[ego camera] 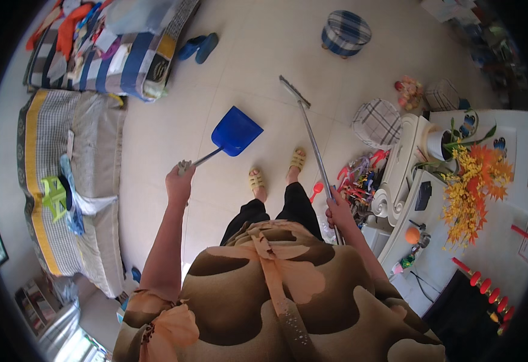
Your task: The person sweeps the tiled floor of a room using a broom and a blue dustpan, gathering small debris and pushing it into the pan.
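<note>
My left hand is closed around the upper end of a dustpan's metal handle. The blue dustpan hangs or rests ahead of it over the tiled floor; whether it touches the tiles I cannot tell. In my right hand is the metal pole of a long-handled broom. Its narrow dark head lies farther out on the floor, angled to the right of the dustpan. My feet in yellow sandals stand between the two tools.
A draped sofa with a green plastic stool runs along the left. Blue slippers and a plaid round stool are ahead. Toys, a checked pouf and a white cabinet with flowers flank my right.
</note>
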A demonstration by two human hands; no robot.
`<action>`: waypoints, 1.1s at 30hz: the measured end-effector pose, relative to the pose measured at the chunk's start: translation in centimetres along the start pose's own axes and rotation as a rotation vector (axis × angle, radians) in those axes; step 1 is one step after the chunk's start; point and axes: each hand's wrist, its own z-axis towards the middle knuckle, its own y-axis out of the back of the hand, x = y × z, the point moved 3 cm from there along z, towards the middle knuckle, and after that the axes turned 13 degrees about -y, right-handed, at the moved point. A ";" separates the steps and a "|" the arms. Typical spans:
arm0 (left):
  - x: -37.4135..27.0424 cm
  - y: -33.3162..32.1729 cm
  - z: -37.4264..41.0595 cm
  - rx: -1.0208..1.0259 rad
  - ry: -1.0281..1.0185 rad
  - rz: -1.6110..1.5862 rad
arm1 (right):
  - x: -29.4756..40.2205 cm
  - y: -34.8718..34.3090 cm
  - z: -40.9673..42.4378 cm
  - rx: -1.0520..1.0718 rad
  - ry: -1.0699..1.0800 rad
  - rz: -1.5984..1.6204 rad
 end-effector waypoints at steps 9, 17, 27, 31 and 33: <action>-9.0 -5.9 2.3 -0.088 0.099 -0.204 | -1.2 9.0 0.4 -0.069 0.012 0.207; -19.5 -11.5 5.5 -0.074 -0.016 -0.309 | 2.3 14.7 1.3 -0.062 0.063 0.290; -24.2 -14.6 10.5 -0.055 0.018 -0.383 | 8.2 17.7 5.3 -0.003 0.113 0.393; -25.4 -15.6 14.2 -0.065 0.034 -0.351 | 12.3 18.5 7.5 -0.134 0.095 0.255; -24.9 -16.8 17.0 -0.087 -0.003 -0.348 | 13.6 19.6 9.8 -0.154 0.136 0.021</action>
